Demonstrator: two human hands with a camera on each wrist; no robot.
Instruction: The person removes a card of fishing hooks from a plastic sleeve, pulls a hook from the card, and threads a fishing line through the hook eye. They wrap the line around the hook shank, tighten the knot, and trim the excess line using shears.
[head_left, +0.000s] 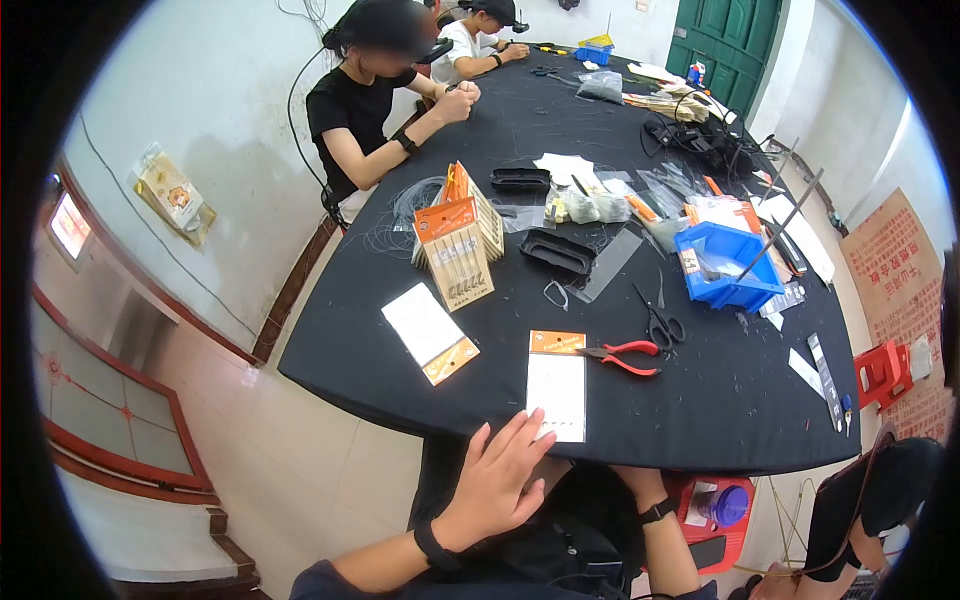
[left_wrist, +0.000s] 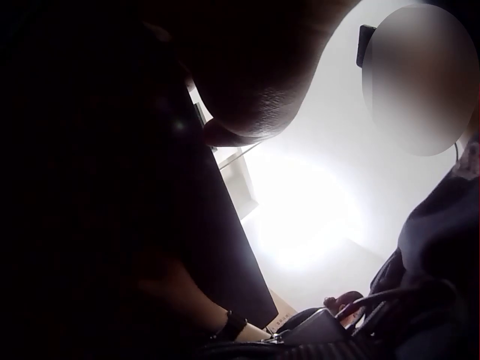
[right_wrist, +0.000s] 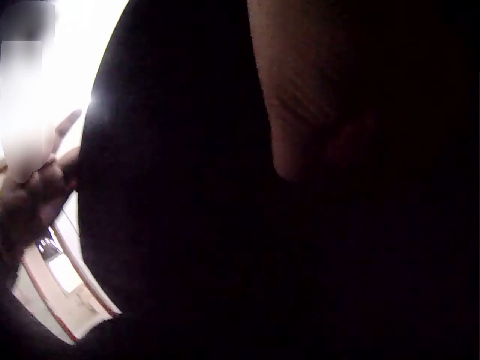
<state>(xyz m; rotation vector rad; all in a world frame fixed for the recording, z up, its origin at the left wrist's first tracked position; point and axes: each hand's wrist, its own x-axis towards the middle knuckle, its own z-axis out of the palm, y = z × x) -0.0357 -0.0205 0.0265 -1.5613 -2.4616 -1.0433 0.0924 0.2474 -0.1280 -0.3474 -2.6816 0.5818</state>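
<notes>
My left hand [head_left: 497, 480] is at the table's near edge, fingers spread and fairly straight, fingertips on the lower left of a flat white packet with an orange header [head_left: 556, 385]. Small dark marks line the packet's bottom. Red-handled pliers [head_left: 632, 358] lie with their tips at its upper right. My right hand [head_left: 636, 480] reaches beneath the table edge; its fingers are hidden. The left wrist view shows only a dark part of the left hand [left_wrist: 255, 82], and the right wrist view a dim part of the right hand [right_wrist: 300, 97].
Another white packet [head_left: 425, 330] lies left, near upright orange-headed cards [head_left: 462, 260]. Farther off are black scissors [head_left: 662, 325], black trays [head_left: 557, 252], a blue bin [head_left: 735, 290] and plastic bags. A red stool [head_left: 735, 545] holds a purple-lidded cup [head_left: 729, 506]. Two people sit along the table's left.
</notes>
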